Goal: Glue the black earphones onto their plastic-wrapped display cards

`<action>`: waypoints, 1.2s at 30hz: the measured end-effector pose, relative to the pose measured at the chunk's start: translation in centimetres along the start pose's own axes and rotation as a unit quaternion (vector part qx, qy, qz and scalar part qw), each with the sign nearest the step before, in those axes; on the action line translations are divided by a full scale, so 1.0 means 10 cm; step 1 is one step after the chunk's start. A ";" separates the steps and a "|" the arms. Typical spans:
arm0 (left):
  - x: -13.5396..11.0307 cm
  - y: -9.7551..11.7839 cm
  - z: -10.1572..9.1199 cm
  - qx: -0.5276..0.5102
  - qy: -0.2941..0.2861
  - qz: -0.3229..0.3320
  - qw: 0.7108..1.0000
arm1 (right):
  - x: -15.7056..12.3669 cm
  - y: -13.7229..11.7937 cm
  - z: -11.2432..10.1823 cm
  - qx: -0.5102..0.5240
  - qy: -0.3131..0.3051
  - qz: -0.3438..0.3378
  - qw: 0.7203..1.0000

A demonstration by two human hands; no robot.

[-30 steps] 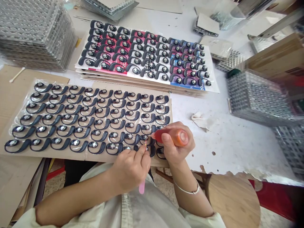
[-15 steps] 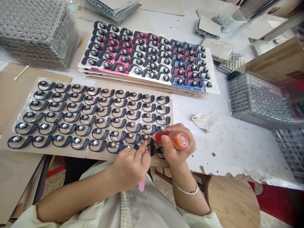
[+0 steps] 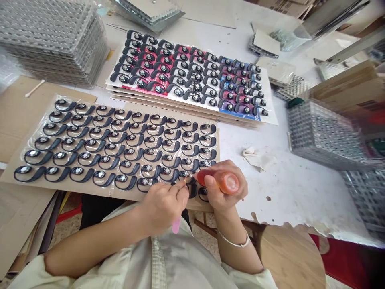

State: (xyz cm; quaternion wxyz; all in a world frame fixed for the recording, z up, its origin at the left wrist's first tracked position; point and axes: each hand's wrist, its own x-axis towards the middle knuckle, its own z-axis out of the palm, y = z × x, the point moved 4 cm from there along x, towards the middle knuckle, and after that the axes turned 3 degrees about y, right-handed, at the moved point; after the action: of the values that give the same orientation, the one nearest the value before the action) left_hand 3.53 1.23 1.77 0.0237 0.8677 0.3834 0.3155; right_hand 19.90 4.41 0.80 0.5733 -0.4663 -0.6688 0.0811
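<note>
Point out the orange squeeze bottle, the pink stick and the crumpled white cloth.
Orange squeeze bottle [image 3: 225, 181]: head view, on its orange body.
Pink stick [image 3: 176, 226]: head view, on its lower end.
Crumpled white cloth [image 3: 251, 156]: head view, on its middle.

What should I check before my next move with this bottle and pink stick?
Right hand gripping the orange squeeze bottle: ok.
Left hand pinching the pink-handled tool: ok.
Bottle tip clear of the nearest ear-hook earpiece: cannot tell.
Cardboard sheet lying flat on the table: ok.
Earpieces under both hands visible: not ok, the hands hide them.
</note>
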 end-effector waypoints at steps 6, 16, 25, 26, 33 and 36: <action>-0.05 -0.17 0.06 -0.120 -0.022 -0.049 0.991 | -0.02 0.01 0.00 -0.006 -0.001 0.006 1.000; -0.29 -0.44 -0.09 -0.177 0.153 -0.140 0.962 | -0.03 0.01 -0.01 0.025 0.002 0.000 1.000; -0.31 -0.54 -0.14 -0.178 0.189 -0.160 0.952 | -0.02 -0.01 0.01 0.053 0.009 -0.006 0.999; -0.31 -0.54 -0.14 -0.181 0.188 -0.159 0.952 | -0.02 -0.01 0.01 0.056 0.009 -0.003 0.998; -0.32 -0.55 -0.13 -0.187 0.185 -0.156 0.952 | -0.04 0.00 0.02 0.065 0.008 0.008 0.998; -0.34 -0.56 -0.12 -0.189 0.184 -0.156 0.952 | -0.05 0.03 0.03 0.067 0.001 0.021 0.998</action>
State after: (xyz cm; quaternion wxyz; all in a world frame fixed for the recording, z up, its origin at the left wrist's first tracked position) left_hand -2.48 2.59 -0.66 0.1652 0.7036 0.4452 0.5286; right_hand 19.76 4.29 0.18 0.6023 -0.4408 -0.6514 0.1367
